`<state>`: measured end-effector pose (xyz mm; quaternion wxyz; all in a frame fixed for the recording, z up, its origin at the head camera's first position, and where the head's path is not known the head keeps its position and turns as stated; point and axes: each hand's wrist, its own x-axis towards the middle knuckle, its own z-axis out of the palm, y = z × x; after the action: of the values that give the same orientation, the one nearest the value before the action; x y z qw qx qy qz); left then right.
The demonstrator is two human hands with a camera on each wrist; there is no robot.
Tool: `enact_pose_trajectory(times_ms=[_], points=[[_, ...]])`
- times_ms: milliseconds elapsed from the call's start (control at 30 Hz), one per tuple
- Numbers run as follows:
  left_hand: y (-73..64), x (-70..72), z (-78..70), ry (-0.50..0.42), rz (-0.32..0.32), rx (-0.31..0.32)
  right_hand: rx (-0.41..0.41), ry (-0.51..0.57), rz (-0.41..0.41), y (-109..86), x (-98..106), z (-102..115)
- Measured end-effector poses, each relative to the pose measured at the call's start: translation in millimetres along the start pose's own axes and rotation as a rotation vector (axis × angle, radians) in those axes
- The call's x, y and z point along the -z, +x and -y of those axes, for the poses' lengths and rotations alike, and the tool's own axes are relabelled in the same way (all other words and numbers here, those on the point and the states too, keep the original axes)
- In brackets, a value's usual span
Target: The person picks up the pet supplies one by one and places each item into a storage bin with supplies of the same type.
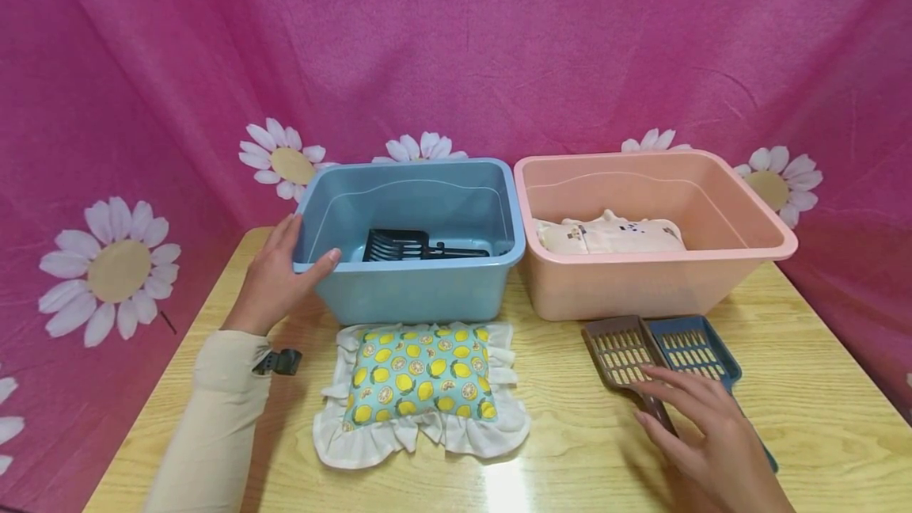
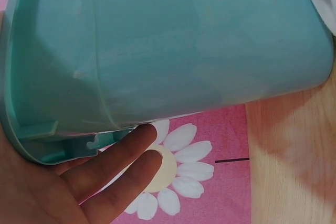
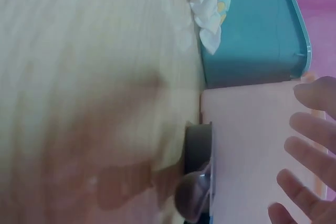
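My left hand (image 1: 274, 279) grips the front left corner of the light blue tub (image 1: 420, 291), thumb over the front rim. In the left wrist view, two fingers (image 2: 113, 169) extend along the outside, below the rim. My right hand (image 1: 712, 438) hovers over the handle of a brown slotted litter scoop (image 1: 594, 339), fingers spread and holding nothing. Beside it lies a dark blue litter scoop (image 1: 723, 359), its handle partly hidden by that hand. A black rake-like scoop (image 1: 399, 246) lies inside the blue tub.
A pink tub (image 1: 641, 283) stands right of the blue one, holding a cream printed cushion (image 1: 613, 236). A lemon-print cushion (image 1: 427, 374) with white frills lies on the wooden table (image 1: 563, 434) before the blue tub. A pink flowered cloth (image 1: 463, 46) hangs behind.
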<state>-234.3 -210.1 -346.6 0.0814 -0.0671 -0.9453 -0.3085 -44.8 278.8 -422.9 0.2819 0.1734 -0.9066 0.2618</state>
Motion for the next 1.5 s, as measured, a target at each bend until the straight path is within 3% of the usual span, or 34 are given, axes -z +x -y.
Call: enact_pose_trajectory(times_ms=[467, 800, 1300, 1500], points=[[-0.3, -1.2, 1.3, -0.011, -0.004, 0.006, -0.156, -0.005, -0.057, -22.1, -7.2, -6.5], [0.1, -1.1, 2.1, -0.012, -0.011, 0.007, -0.344, -0.063, -0.006, -31.0, -10.2, -3.8], [1.3, -1.4, 1.3, -0.011, -0.017, -0.004, -0.353, -0.058, -0.023, -39.3, -13.2, -13.4], [0.7, -1.5, 1.3, -0.010, -0.012, 0.002, -0.352, -0.045, 0.025, -40.4, -14.8, -15.7]])
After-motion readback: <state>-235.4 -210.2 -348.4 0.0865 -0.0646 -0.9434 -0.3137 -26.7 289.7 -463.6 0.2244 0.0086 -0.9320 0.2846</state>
